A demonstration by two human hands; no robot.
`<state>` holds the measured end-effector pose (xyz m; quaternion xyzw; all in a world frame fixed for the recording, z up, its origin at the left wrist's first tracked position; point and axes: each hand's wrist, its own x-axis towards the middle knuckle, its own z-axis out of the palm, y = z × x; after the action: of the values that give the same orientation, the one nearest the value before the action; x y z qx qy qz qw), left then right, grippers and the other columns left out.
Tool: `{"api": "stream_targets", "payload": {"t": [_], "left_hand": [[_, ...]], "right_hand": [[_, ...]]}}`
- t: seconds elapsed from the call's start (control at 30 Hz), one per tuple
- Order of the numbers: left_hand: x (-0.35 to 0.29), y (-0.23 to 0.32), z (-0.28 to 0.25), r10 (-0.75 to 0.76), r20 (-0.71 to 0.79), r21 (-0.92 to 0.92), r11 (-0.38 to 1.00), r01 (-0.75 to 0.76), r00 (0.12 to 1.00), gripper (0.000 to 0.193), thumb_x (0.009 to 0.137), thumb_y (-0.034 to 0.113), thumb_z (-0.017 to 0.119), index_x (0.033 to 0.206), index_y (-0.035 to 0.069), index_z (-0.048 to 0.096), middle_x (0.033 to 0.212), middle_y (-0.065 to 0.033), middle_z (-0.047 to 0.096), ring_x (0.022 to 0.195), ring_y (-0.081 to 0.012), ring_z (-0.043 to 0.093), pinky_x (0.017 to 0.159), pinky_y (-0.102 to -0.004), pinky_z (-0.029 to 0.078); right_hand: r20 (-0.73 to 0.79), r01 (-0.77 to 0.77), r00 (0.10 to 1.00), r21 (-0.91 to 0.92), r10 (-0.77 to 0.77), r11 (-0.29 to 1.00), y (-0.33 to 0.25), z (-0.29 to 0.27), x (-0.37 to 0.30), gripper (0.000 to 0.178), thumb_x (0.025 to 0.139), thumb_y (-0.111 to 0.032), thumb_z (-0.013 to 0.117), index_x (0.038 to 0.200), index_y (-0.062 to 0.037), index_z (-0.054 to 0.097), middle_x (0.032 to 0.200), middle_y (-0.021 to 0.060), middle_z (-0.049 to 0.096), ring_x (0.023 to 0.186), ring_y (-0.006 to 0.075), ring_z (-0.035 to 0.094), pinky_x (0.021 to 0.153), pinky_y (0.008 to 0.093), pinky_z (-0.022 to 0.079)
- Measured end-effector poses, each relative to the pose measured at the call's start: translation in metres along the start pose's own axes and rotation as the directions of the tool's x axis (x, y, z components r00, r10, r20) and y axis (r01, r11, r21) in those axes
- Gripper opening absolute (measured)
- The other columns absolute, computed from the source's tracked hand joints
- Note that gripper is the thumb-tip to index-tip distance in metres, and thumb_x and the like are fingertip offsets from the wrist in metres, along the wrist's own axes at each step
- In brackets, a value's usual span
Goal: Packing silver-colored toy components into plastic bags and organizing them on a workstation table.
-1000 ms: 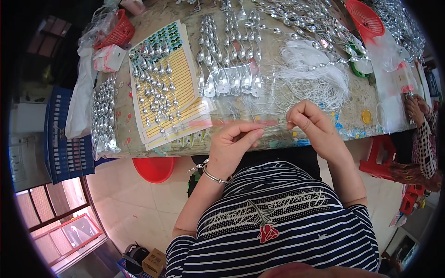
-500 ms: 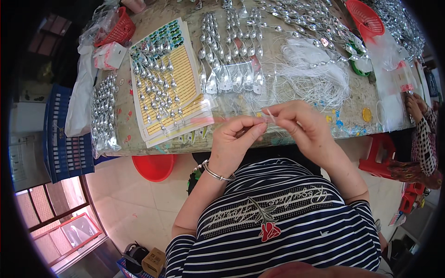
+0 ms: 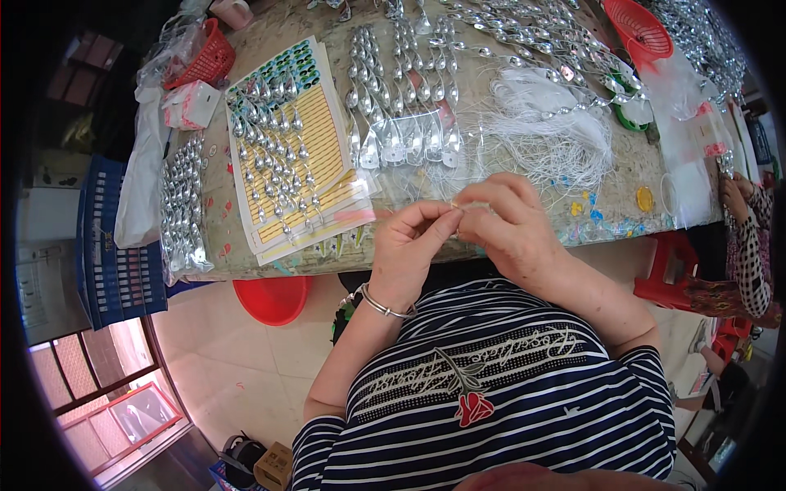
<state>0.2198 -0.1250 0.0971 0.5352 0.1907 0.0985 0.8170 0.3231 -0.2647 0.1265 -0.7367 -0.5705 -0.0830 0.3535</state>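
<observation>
My left hand [image 3: 416, 240] and my right hand [image 3: 509, 227] meet above the table's near edge, fingertips pinched together. Between them is a thin white string, mostly hidden by the fingers. Just beyond my hands lies a clear plastic bag [image 3: 391, 146] over the ends of several strands of silver twisted spirals [image 3: 368, 78]. To the right of the bag spreads a loose bundle of white string [image 3: 565, 135]. More silver spirals [image 3: 278, 155] rest on printed yellow sheets [image 3: 344, 200] to the left of my hands.
Another pack of silver spirals [image 3: 184, 204] lies at the table's left side. Red baskets [image 3: 214, 57] [image 3: 639, 29] stand at the far left and far right. A red basin [image 3: 273, 299] sits below the table edge. At right, another person's hand [image 3: 737, 190] holds silver strands.
My right hand has shifted left and its fingers have curled closer to the left fingertips. The white piece that showed between the fingers is now mostly covered.
</observation>
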Motion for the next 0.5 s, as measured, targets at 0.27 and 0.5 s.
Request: {"api": "stream_targets", "payload": {"t": [0.27,0.5], "left_hand": [[0.001,-0.002,-0.004,0.124,0.098,0.112,0.985,-0.135,0.987,0.005,0.087,0.004,0.067,0.091,0.001,0.067,0.084,0.0017,0.062,0.076,-0.0043,0.054,0.068,-0.0186,0.043],[0.0,-0.004,-0.005,0.045,0.135,0.103,0.993,-0.059,0.99,0.002,0.087,0.004,0.068,0.088,0.002,0.067,0.082,0.0031,0.062,0.072,-0.0024,0.052,0.064,-0.0175,0.04]], "right_hand": [[0.213,-0.443,0.895,0.532,0.392,0.722,0.016,-0.001,-0.007,0.007,0.092,-0.009,0.058,0.09,-0.002,0.056,0.093,0.0057,0.051,0.089,0.0172,0.051,0.082,0.0283,0.041],[0.313,-0.522,0.85,0.615,0.424,0.591,0.013,0.005,-0.003,0.009,0.094,-0.011,0.056,0.092,-0.0017,0.057,0.094,0.003,0.051,0.087,0.0109,0.05,0.078,0.0254,0.041]]}}
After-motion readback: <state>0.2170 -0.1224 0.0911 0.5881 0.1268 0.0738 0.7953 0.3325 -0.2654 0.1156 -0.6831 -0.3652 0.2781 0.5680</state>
